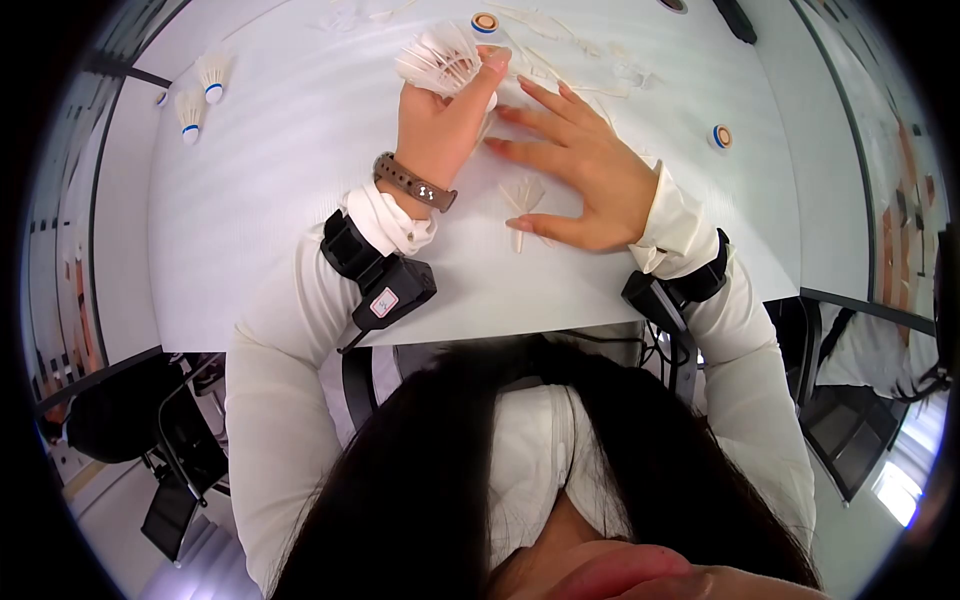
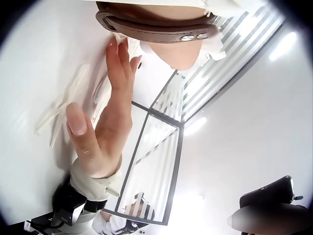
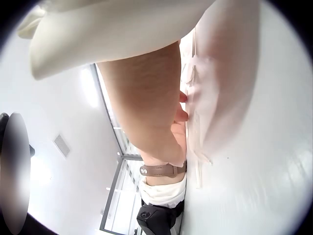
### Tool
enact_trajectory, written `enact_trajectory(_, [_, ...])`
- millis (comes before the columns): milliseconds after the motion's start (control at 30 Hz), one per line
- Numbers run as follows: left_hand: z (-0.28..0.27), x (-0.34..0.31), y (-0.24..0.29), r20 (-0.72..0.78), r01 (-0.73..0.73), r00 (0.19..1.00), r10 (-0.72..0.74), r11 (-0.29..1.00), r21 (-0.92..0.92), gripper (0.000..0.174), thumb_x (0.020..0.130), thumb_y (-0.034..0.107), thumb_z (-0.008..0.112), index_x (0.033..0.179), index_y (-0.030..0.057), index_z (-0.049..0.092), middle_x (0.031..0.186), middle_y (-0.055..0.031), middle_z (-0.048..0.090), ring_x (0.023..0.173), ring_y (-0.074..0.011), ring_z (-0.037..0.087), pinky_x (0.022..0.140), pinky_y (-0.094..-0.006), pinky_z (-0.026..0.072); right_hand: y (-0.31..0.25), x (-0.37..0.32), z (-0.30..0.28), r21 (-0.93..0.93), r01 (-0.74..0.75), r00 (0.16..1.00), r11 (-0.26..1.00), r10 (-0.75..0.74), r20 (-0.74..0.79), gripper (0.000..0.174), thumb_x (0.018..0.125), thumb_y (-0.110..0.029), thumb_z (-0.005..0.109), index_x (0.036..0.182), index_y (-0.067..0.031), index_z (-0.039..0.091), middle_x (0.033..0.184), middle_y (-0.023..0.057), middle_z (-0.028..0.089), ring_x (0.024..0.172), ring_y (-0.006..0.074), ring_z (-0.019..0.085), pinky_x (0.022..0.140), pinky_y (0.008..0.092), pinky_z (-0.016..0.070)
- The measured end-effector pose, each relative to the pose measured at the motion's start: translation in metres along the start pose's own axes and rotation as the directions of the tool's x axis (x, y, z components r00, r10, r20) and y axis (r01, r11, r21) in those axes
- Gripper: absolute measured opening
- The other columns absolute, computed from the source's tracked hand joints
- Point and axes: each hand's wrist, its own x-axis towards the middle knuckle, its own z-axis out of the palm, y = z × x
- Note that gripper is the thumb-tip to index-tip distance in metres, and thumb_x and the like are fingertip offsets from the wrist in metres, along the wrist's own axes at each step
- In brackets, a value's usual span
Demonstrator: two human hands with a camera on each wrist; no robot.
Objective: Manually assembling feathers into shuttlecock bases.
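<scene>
My left hand (image 1: 445,125) grips a white feather shuttlecock (image 1: 432,55) over the far middle of the table; its feathers fan out beyond the thumb. Close to its right, my right hand (image 1: 595,175) reaches across with fingers spread and nothing held in them. Beside the right thumb lies a small group of loose feathers (image 1: 522,192) on the white tabletop. The left wrist view shows the same right hand (image 2: 110,129) low over the table, thumb near the feathers (image 2: 63,110). In the right wrist view, feathers (image 3: 197,134) lie beside the forearm, which hides most of the hands.
Two feather shuttlecocks, one (image 1: 212,78) behind another (image 1: 189,115), lie at the far left. A cork base with an orange ring (image 1: 485,22) stands beyond my left hand, another cork base (image 1: 721,136) at the right. Loose feathers (image 1: 590,92) and scraps litter the table's far side.
</scene>
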Motion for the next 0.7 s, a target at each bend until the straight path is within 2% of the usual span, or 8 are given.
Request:
enact_trajectory(100, [-0.001,0.000,0.002,-0.015,0.030,0.999,-0.030,0.999,0.018,0.026,0.094,0.021,0.071,0.113,0.0036,0.066,0.106,-0.0020,0.069,0.096,-0.0095,0.061,0.083,-0.0265,0.0471,-0.003,0.000,-0.006,0.034,-0.058,0.998,0.998,0.059,-0.012,0.055,0.080,-0.037,0.076,0.123,-0.0039,0.065,0.144,0.0218,0.046,0.144,0.0439,0.029,0.118,0.0596,0.0230])
enact_trajectory(200, [-0.001,-0.001,0.002,-0.021,0.031,0.999,-0.031,0.999,0.010,0.028,0.094,0.021,0.071,0.114,0.0034,0.065,0.109,-0.0034,0.069,0.098,-0.0100,0.061,0.085,-0.0267,0.0472,0.000,0.000,-0.005,0.032,-0.020,0.998,0.999,0.022,-0.051,0.054,0.079,-0.035,0.077,0.121,-0.0040,0.066,0.143,0.0218,0.047,0.144,0.0441,0.030,0.117,0.0589,0.0255])
enact_trajectory(300, [-0.001,-0.001,0.002,-0.021,0.033,0.999,-0.033,0.999,-0.002,0.028,0.094,0.021,0.070,0.115,0.0034,0.065,0.111,-0.0041,0.070,0.100,-0.0102,0.061,0.086,-0.0266,0.0472,0.001,0.000,-0.003,0.042,0.046,0.998,0.998,-0.045,-0.034,0.058,0.078,-0.028,0.078,0.128,-0.0044,0.063,0.150,0.0219,0.042,0.148,0.0447,0.023,0.119,0.0577,0.0204])
enact_trajectory(433, [-0.001,0.000,0.002,-0.015,0.038,0.999,-0.038,0.999,0.003,0.028,0.094,0.021,0.070,0.115,0.0035,0.065,0.111,-0.0038,0.070,0.099,-0.0099,0.061,0.086,-0.0261,0.0467,0.003,0.000,0.003,0.011,0.031,0.999,0.999,-0.031,-0.020,0.059,0.080,-0.030,0.076,0.130,-0.0034,0.061,0.147,0.0198,0.046,0.148,0.0425,0.026,0.119,0.0580,0.0192])
enact_trajectory(533, [-0.002,-0.001,0.002,-0.008,0.039,0.999,-0.039,0.999,-0.001,0.027,0.094,0.021,0.070,0.114,0.0034,0.065,0.110,-0.0035,0.070,0.098,-0.0096,0.061,0.085,-0.0257,0.0465,0.000,0.001,0.000,-0.017,0.031,0.993,0.999,-0.032,-0.115,0.043,0.084,-0.031,0.074,0.116,-0.0020,0.068,0.131,0.0177,0.060,0.140,0.0382,0.040,0.117,0.0549,0.0297])
enact_trajectory(633, [0.003,0.001,0.006,-0.068,-0.045,0.997,0.039,0.994,-0.099,0.018,0.092,0.018,0.074,0.099,0.0030,0.067,0.088,0.0032,0.065,0.080,-0.0045,0.059,0.066,-0.0210,0.0450,0.006,0.003,0.003,0.061,0.032,0.980,0.998,-0.020,-0.197,0.031,0.084,-0.021,0.075,0.108,-0.0033,0.071,0.118,0.0141,0.068,0.131,0.0356,0.052,0.112,0.0509,0.0373])
enact_trajectory(667, [0.000,0.002,0.005,-0.059,-0.044,0.997,0.040,0.997,-0.068,0.020,0.092,0.019,0.073,0.103,0.0030,0.067,0.093,0.0011,0.067,0.085,-0.0061,0.059,0.072,-0.0226,0.0451,0.004,0.005,0.004,0.058,0.029,0.950,0.998,-0.010,-0.311,0.018,0.082,-0.016,0.078,0.094,-0.0040,0.074,0.101,0.0127,0.071,0.115,0.0344,0.063,0.100,0.0453,0.0487])
enact_trajectory(700, [-0.003,0.003,0.003,-0.050,-0.043,0.998,0.041,0.998,-0.037,0.023,0.092,0.020,0.073,0.106,0.0031,0.066,0.097,-0.0010,0.068,0.089,-0.0077,0.060,0.077,-0.0241,0.0453,0.004,0.005,0.003,0.091,0.008,0.945,0.996,0.022,-0.327,0.017,0.081,-0.017,0.078,0.091,-0.0040,0.073,0.097,0.0124,0.071,0.111,0.0340,0.065,0.095,0.0441,0.0503])
